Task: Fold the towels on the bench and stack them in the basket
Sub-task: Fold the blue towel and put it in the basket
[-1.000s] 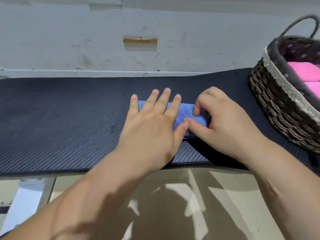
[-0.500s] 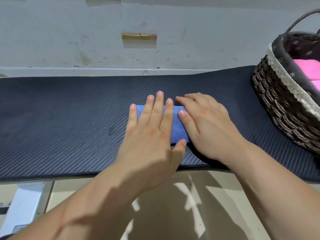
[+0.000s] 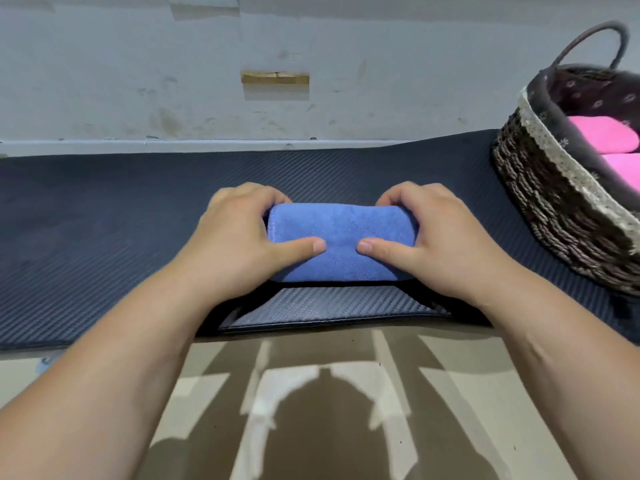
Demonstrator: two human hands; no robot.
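Note:
A folded blue towel [image 3: 341, 233] is held between my two hands over the black bench [image 3: 104, 216], near its front edge. My left hand [image 3: 242, 244] grips the towel's left end, thumb on top and fingers curled behind. My right hand [image 3: 440, 244] grips the right end the same way. A dark shadow lies under the towel; I cannot tell whether it touches the bench. The wicker basket [image 3: 543, 199] stands at the right end of the bench, with folded pink towels [image 3: 602, 136] inside its dark lining.
A white scuffed wall [image 3: 173, 64] runs right behind the bench, with a small wooden strip [image 3: 275, 77] fixed to it. The basket's handle [image 3: 595, 39] arches over its far side. Pale floor [image 3: 329, 410] with my shadow lies below the bench's front edge.
Both hands went from pressing flat on the towel to gripping its two ends. The towel now looks thicker and shorter, and sits between the hands with a shadow beneath it.

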